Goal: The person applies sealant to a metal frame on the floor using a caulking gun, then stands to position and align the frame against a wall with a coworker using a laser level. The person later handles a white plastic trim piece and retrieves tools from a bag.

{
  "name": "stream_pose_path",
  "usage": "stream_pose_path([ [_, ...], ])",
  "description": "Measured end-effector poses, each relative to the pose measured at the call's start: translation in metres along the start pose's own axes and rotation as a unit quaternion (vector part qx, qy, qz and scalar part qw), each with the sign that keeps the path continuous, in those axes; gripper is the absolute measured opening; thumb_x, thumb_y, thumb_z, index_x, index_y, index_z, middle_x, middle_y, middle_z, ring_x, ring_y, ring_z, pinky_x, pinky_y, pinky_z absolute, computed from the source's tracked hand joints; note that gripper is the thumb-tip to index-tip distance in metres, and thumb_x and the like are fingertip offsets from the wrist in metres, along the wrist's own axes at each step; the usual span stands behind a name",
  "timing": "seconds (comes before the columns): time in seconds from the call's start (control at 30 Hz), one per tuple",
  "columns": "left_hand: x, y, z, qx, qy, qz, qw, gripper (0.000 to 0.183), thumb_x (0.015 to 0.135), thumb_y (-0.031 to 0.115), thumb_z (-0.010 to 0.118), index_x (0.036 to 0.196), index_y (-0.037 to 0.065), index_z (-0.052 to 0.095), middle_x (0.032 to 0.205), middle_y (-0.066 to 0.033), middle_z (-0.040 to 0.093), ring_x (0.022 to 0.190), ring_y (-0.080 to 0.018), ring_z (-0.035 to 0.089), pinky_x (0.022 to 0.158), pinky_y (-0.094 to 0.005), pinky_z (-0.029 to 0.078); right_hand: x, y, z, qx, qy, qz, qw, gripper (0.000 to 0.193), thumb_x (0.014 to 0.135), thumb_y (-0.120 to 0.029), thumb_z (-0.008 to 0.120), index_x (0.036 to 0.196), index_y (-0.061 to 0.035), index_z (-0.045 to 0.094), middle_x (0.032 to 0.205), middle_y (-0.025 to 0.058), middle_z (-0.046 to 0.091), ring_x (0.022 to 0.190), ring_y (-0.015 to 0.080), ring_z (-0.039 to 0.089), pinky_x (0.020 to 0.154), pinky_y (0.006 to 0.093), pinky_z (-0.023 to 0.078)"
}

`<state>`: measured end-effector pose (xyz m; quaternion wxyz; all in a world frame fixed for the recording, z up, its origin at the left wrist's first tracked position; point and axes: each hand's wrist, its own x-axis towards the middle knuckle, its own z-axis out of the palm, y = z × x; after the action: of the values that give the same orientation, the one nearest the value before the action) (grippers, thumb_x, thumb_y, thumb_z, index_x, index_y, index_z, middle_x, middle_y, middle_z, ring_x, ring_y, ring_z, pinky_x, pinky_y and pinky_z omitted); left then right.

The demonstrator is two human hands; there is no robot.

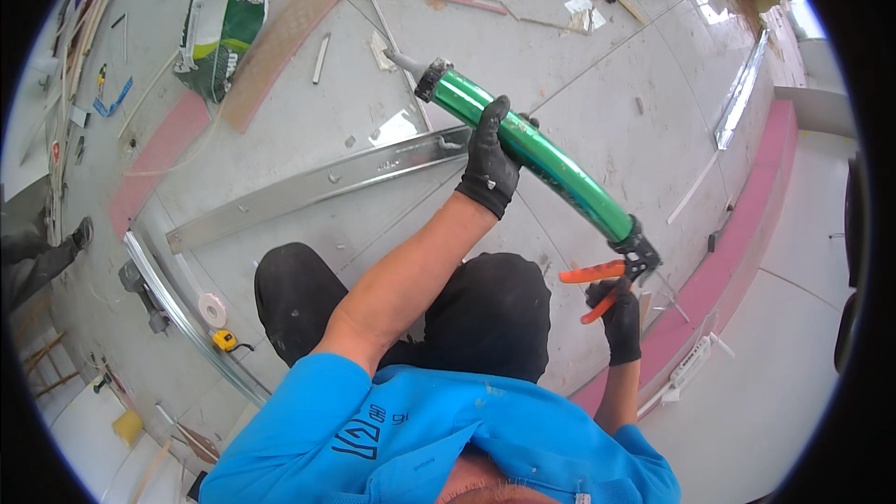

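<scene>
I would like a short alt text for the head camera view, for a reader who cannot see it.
A person's black-gloved left hand supports a green caulking gun, while the gloved right hand holds it at the orange handles. Around lie a metal strip, a tape measure and scraps on the tiled floor.

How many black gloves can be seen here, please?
2: left glove around the green tube; right glove at the lower orange handle. Others may be hidden in the clutter.

Lettering point(370, 431) on shirt point(425, 411) and bag point(224, 23)
</scene>
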<state>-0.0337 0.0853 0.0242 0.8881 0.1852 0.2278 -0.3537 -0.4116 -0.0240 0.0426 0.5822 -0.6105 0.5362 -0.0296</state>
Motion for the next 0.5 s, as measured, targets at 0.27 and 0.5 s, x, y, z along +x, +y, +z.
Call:
stream_pose_path([
  [0.27, -0.002, -0.015, -0.008, 0.131, -0.044, -0.004, 0.990, 0.030, 0.080, 0.025, 0.078, 0.095, 0.009, 0.059, 0.082, -0.0057, 0.063, 0.076, -0.0181, 0.063, 0.069, -0.0347, 0.052, 0.025, -0.092, 0.095, -0.381, 0.066, -0.379, 0.841, 0.054, 0.080, -0.032, 0.074, 0.119, -0.0044, 0.049, 0.093, 0.0164, 0.065, 0.082, 0.0336, 0.065, 0.071, 0.0429, 0.052],
  [0.5, 0.011, 0.027, -0.035, 0.717, -0.139, 0.064, 0.680, 0.085, 0.068, 0.046, 0.085, 0.128, -0.002, 0.048, 0.113, -0.0157, 0.060, 0.106, -0.0272, 0.059, 0.091, -0.0394, 0.049, 0.113, -0.083, 0.152, -0.347, 0.002, -0.293, 0.891, 0.072, 0.071, -0.029, 0.080, 0.129, -0.0041, 0.046, 0.096, 0.0211, 0.066, 0.086, 0.0391, 0.066, 0.072, 0.0456, 0.052],
])
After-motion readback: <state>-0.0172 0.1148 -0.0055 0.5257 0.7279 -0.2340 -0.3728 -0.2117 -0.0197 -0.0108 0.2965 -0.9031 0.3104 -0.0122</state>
